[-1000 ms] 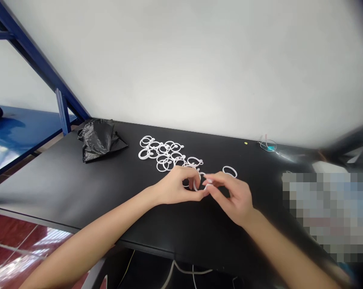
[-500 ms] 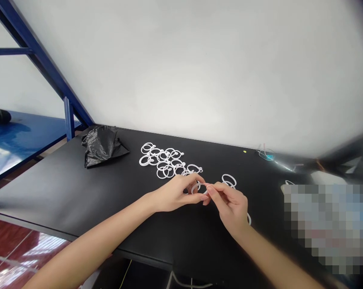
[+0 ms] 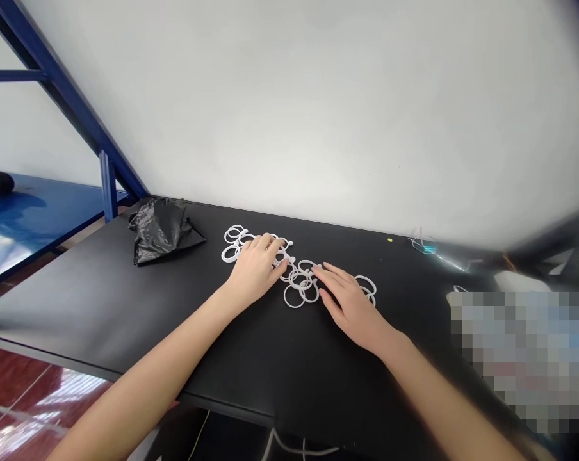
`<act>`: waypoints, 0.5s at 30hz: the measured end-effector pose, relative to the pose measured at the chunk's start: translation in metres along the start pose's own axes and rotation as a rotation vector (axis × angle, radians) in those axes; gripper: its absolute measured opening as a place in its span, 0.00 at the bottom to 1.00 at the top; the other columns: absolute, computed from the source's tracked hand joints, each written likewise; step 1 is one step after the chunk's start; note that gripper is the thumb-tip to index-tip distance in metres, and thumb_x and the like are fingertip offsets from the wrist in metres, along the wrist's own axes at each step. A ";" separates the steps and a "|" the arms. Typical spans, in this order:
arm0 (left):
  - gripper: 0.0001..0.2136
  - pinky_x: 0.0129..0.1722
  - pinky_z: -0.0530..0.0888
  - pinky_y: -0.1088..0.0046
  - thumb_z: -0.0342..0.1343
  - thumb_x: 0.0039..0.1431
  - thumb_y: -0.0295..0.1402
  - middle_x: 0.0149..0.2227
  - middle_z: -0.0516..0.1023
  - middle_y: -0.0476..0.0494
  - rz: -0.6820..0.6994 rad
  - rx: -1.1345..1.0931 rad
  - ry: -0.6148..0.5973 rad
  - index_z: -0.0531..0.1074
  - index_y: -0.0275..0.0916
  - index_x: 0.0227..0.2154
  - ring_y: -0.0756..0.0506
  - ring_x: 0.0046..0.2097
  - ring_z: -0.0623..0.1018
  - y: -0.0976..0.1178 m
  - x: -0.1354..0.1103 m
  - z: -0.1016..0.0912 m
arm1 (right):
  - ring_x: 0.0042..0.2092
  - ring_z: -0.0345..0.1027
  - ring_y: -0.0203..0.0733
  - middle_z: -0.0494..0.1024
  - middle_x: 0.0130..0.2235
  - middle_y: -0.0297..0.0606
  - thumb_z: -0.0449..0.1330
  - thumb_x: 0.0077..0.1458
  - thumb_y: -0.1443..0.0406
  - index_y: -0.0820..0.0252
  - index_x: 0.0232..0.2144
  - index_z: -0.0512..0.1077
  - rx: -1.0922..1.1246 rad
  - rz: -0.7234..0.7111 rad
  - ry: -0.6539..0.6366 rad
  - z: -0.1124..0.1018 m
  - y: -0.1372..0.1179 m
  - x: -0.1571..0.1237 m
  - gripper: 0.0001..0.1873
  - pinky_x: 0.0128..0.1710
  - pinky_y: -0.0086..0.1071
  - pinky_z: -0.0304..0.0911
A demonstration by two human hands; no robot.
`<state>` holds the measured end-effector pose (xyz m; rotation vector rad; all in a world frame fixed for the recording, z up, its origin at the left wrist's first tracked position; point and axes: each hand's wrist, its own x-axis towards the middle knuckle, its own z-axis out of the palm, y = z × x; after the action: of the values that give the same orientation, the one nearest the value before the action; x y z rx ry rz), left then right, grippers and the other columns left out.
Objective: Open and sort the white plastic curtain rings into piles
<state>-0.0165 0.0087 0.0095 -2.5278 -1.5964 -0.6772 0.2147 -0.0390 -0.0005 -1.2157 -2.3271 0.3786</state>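
Observation:
A chain of linked white plastic rings (image 3: 299,286) lies on the black table top (image 3: 126,320), stretching from the far left of the pile to the middle. My left hand (image 3: 255,266) rests flat on the far part of the pile, its fingers spread over several rings and hiding some of them. My right hand (image 3: 350,302) lies palm down just right of the nearest rings, its fingertips almost touching them. A small group of white rings (image 3: 366,288) sits partly behind that hand. Neither hand grips anything.
A crumpled black plastic bag (image 3: 162,234) lies on the table at the far left. A small clear object with a teal mark (image 3: 424,246) sits at the far right. Blue steel framing (image 3: 107,186) and a blue shelf (image 3: 20,218) stand beyond the left table edge.
My hands have let go of the ring they pinched together and moved apart, now lying flat. More rings now lie linked near the pile's front, between my hands.

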 end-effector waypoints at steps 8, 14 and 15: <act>0.12 0.46 0.69 0.58 0.54 0.63 0.38 0.43 0.75 0.36 -0.008 0.125 0.022 0.72 0.35 0.43 0.37 0.45 0.74 -0.003 -0.004 0.007 | 0.47 0.71 0.51 0.78 0.44 0.44 0.53 0.60 0.70 0.57 0.52 0.70 -0.064 0.094 0.140 -0.001 0.009 -0.003 0.18 0.46 0.49 0.71; 0.11 0.50 0.69 0.54 0.52 0.65 0.35 0.46 0.75 0.37 0.072 -0.091 0.109 0.71 0.36 0.45 0.37 0.48 0.73 0.007 -0.005 0.002 | 0.34 0.74 0.45 0.79 0.33 0.39 0.54 0.56 0.74 0.58 0.39 0.75 -0.002 0.040 0.266 -0.001 0.019 -0.001 0.12 0.35 0.40 0.73; 0.11 0.51 0.68 0.55 0.52 0.65 0.35 0.47 0.74 0.37 0.101 -0.169 0.126 0.70 0.37 0.47 0.38 0.49 0.73 0.011 -0.006 0.000 | 0.33 0.73 0.44 0.79 0.32 0.38 0.54 0.57 0.73 0.58 0.38 0.75 0.009 0.026 0.298 -0.002 0.017 -0.001 0.12 0.34 0.39 0.72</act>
<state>-0.0087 -0.0012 0.0095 -2.6001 -1.4161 -0.9755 0.2282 -0.0301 -0.0071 -1.2083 -2.0550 0.2001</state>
